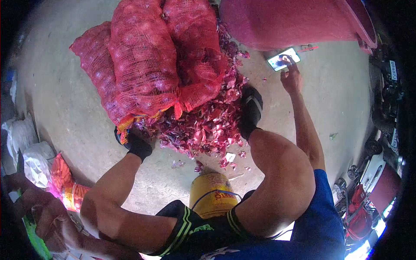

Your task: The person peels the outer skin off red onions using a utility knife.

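My right hand (291, 80) reaches down to a lit phone (283, 59) lying on the floor, a finger stretched onto its screen. At the lower left edge, my left hand (52, 219) is curled in shadow. A thin, dark, pointed blade-like thing (20, 163) rises above its fingers; its kind is hard to make out. A green strip (32, 236) shows beside that hand. Between my feet lies a heap of red onion skins (208, 125). Full red mesh sacks of onions (143, 56) lie against the heap.
A yellow bucket (212, 195) stands between my thighs. Behind the phone is a large pink tub (294, 21), with a small red-tipped object (308, 48) near it. White sacks (37, 158) and an orange mesh bag (63, 173) are at left. Parked vehicles (368, 186) line the right.
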Available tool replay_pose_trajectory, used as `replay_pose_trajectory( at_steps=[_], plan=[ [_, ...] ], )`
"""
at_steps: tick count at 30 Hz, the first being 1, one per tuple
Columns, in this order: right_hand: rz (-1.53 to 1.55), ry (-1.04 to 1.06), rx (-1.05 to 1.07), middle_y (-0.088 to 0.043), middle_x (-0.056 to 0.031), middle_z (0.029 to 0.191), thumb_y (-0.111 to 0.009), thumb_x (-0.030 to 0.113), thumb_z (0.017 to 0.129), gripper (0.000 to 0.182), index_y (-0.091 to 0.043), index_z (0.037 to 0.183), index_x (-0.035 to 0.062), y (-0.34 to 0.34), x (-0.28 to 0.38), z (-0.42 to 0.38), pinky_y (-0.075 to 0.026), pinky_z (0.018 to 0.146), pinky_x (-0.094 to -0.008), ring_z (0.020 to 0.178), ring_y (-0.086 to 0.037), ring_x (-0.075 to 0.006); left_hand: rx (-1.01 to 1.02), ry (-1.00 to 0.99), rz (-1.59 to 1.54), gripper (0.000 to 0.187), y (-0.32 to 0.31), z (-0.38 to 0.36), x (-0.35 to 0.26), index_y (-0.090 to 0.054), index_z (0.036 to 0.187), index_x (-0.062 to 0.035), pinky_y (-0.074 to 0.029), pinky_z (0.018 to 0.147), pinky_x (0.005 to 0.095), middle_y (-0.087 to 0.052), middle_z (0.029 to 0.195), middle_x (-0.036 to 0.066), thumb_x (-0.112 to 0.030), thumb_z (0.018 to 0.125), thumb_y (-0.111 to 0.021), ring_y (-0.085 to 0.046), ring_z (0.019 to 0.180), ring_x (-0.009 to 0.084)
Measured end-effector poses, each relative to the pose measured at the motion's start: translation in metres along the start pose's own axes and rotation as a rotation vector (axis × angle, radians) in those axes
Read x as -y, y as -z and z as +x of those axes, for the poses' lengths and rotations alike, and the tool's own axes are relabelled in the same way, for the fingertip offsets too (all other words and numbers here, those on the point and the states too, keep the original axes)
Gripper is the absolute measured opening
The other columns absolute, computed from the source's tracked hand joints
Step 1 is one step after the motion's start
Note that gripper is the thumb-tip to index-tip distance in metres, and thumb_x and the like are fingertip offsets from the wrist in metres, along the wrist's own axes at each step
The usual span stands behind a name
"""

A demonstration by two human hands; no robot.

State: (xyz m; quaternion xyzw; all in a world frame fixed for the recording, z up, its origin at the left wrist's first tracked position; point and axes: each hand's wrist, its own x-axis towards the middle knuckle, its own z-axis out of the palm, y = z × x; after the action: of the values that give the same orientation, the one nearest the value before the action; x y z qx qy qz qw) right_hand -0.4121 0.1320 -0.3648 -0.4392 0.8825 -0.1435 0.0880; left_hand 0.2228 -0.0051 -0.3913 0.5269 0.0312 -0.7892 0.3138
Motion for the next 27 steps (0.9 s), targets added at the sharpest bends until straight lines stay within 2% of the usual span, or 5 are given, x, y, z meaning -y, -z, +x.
replay_pose_trajectory(
  at_steps=[6, 12, 17, 26, 27],
  plan=[
    [-0.025, 0.058, -0.052, -0.052, 0.0002, 0.157, -0.07, 0.012, 0.092, 0.049, -0.062, 0.14, 0.0221, -0.008, -0.007, 0.007, -0.061, 0.089, -0.0475, 0.121, -0.069, -0.0322, 0.18, -0.005, 0.408, 0.062, 0.048, 0.026, -0.001, -0.045, 0.155, -0.0181, -0.05, 0.113, 0.0539, -0.05, 0.159, 0.01, -0.057, 0.107, -0.04, -0.051, 0.143, 0.035],
    [0.093, 0.088, -0.063, -0.055, -0.0056, 0.152, -0.071, 0.007, 0.089, 0.051, -0.064, 0.138, 0.0198, 0.015, 0.032, -0.017, -0.062, 0.083, -0.0462, 0.096, -0.075, -0.0295, 0.19, 0.077, 0.003, 0.068, 0.011, -0.011, -0.002, -0.041, 0.159, -0.0172, -0.045, 0.115, 0.0526, -0.048, 0.161, 0.01, -0.053, 0.101, -0.048, -0.047, 0.145, 0.0353],
    [0.137, 0.251, -0.122, -0.062, -0.0078, 0.135, -0.072, 0.006, 0.09, 0.044, -0.07, 0.132, 0.0178, 0.052, 0.093, -0.041, -0.062, 0.077, -0.0417, 0.084, -0.073, -0.0229, 0.58, -0.377, 0.053, 0.082, -0.124, -0.19, -0.055, -0.042, 0.159, -0.0138, -0.044, 0.11, 0.047, -0.047, 0.161, 0.011, -0.046, 0.088, -0.07, -0.046, 0.142, 0.0327],
    [0.836, 0.705, 0.748, -0.07, -0.0107, 0.133, -0.059, 0.039, 0.109, 0.052, -0.059, 0.147, 0.0034, 0.206, 0.346, -0.071, -0.055, 0.096, -0.0339, 0.111, -0.067, -0.0181, 0.811, -0.579, 0.089, 0.111, -0.227, -0.352, -0.113, -0.039, 0.158, -0.0031, -0.043, 0.091, 0.0355, -0.047, 0.15, 0.012, -0.049, 0.074, -0.094, -0.049, 0.116, 0.0264],
    [0.93, 0.672, 0.904, -0.07, -0.0116, 0.133, -0.05, 0.044, 0.112, 0.054, -0.058, 0.147, 0.0033, 0.213, 0.375, -0.079, -0.054, 0.101, -0.0362, 0.12, -0.065, -0.0206, 0.822, -0.562, 0.106, 0.103, -0.212, -0.343, -0.11, -0.04, 0.16, -0.0072, -0.043, 0.105, 0.0487, -0.049, 0.152, 0.017, -0.052, 0.08, -0.088, -0.051, 0.129, 0.0356]
  ],
)
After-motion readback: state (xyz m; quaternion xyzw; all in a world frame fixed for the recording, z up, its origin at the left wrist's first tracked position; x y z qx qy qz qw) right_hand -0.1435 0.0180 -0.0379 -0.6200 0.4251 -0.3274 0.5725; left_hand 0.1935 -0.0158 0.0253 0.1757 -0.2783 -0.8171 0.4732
